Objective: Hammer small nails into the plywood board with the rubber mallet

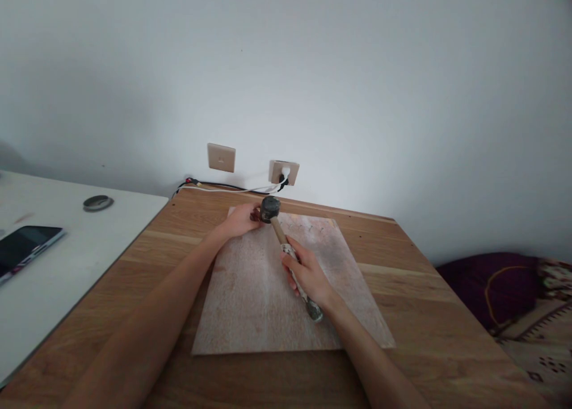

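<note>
My right hand (308, 273) is wrapped round the worn, taped handle of a hammer (277, 229) with a dark, blunt head. The handle slants from lower right to upper left over a pale, worn wooden board (250, 302). At the board's far left edge, my left hand (243, 219) has its fingers drawn together right beside the hammer head. What those fingertips hold, if anything, is hidden or too small to make out. Several small nails (310, 227) seem to stand along the board's far side, to the right of the hammer head.
Under the board is a wooden table (393, 278) against a white wall. Cables (232, 189) run along its back edge to a wall socket (284, 172). A white table (67, 266) at left bears a phone (27, 248) and a roll of tape (98, 203). Purple fabric (491, 284) lies at right.
</note>
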A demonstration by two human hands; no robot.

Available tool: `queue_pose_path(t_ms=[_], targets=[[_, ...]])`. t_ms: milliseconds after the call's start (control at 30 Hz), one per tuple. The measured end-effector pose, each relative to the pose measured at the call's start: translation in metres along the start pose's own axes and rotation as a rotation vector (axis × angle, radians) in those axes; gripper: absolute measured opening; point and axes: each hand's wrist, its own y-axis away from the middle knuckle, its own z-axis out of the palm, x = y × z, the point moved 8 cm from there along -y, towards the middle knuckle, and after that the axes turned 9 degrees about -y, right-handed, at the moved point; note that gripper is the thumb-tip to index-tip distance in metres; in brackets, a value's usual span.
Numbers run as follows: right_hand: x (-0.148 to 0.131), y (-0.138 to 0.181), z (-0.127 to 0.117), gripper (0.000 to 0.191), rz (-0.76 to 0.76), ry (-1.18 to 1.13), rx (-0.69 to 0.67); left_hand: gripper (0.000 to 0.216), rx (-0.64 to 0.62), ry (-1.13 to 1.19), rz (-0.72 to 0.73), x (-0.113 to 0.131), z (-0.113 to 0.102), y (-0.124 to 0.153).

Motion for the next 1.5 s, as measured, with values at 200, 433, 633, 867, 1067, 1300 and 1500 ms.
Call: queue_pose_path(t_ms=[200, 433, 633, 867, 1067, 1300, 1500], targets=[[-0.001, 0.001, 0.002, 0.043, -0.021, -0.013, -0.012, 0.039, -0.013, -0.031, -0.001, 0.003, 0.0, 0.001], [-0.004, 0.004, -0.007, 0.043, 0.012, -0.046, 0.01, 0.036, -0.053, -0.07, -0.025, 0.01, -0.016, -0.002], [-0.027, 0.013, -0.052, 0.049, -0.1, -0.18, 0.239, 0.021, -0.214, -0.242, 0.213, 0.079, -0.023, 0.003], [-0.029, 0.017, -0.073, 0.049, -0.099, -0.212, 0.295, 0.018, -0.429, -0.412, 0.398, 0.144, 0.064, 0.036], [-0.028, 0.016, -0.069, 0.037, -0.111, -0.218, 0.279, 0.016, -0.446, -0.415, 0.347, 0.132, 0.063, 0.028], [-0.022, 0.013, -0.065, 0.037, -0.084, -0.227, 0.254, 0.016, -0.157, -0.22, 0.086, 0.04, -0.041, -0.001], [-0.019, 0.011, -0.059, 0.038, -0.063, -0.233, 0.232, 0.015, -0.198, -0.184, 0.05, 0.011, -0.031, 0.004]])
